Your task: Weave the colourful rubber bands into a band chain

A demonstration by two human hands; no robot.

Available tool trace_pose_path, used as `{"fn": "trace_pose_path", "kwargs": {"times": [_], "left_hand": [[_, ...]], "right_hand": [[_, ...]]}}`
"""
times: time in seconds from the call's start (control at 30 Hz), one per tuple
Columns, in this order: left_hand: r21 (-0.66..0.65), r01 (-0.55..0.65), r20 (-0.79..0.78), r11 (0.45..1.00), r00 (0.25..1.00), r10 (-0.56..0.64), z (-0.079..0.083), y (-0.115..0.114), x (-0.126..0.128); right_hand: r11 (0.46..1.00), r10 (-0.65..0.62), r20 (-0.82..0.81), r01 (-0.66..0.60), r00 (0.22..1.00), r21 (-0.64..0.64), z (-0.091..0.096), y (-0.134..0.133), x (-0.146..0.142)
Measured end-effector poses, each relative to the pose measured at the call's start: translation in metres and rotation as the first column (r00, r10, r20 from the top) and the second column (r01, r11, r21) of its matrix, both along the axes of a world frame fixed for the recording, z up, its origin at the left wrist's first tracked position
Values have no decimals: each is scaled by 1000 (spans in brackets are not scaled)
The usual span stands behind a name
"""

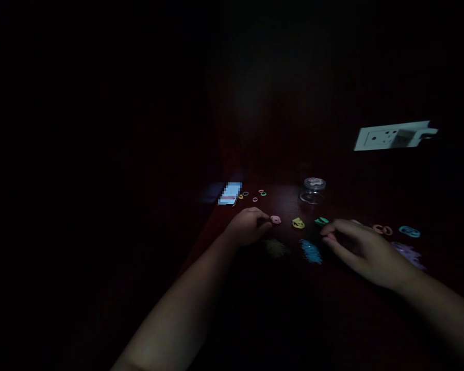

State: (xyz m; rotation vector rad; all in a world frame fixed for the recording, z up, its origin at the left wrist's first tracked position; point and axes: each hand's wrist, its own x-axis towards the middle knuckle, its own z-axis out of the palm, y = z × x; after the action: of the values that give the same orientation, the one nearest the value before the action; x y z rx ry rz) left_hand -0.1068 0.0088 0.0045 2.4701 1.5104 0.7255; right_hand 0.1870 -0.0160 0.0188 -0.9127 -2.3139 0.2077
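The scene is very dark. My left hand (248,225) rests on a dark red table (286,203) with its fingers curled, touching or just beside a small pink ring-shaped piece (276,220). My right hand (361,248) lies to the right, fingers bent downward, its fingertips close to a green piece (321,221); whether it holds anything is hidden. A yellow piece (298,223) sits between the hands. A blue glittery patch (310,251) and a dull olive patch (276,248) lie nearer to me.
A small clear jar (313,189) with a patterned lid stands at the back. Tiny coloured rings (255,195) lie beside a lit blurred phone screen (230,194). Orange (382,230), blue (409,232) and purple (410,254) pieces lie right. A white wall socket (394,136) is above.
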Motion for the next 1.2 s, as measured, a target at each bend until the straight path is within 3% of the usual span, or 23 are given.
{"fn": "trace_pose_path", "kwargs": {"times": [0.07,0.17,0.47,0.83,1.03,1.1,1.2], "left_hand": [[-9,-212,-62,977,975,211,-5,13,-6],[-11,-324,-93,946,942,321,-14,32,-6],[-6,-417,-84,909,906,415,-25,68,13],[-78,-451,-8,889,892,452,-6,61,-1],[-56,-353,185,934,915,358,1,33,12],[-92,-204,379,975,898,224,3,14,26],[-122,68,638,990,770,26,6,-18,50]], "right_hand": [[1000,2,4,-2,1000,9,-2,1,1],[1000,13,5,-13,1000,15,-3,3,0],[1000,1,-1,-1,1000,-1,-6,3,2],[1000,9,13,-9,1000,-2,-8,4,1],[1000,-1,15,1,1000,15,-8,5,0],[1000,-7,3,7,1000,17,-5,3,-3],[1000,4,-30,-4,1000,4,-1,-2,-8]]}}
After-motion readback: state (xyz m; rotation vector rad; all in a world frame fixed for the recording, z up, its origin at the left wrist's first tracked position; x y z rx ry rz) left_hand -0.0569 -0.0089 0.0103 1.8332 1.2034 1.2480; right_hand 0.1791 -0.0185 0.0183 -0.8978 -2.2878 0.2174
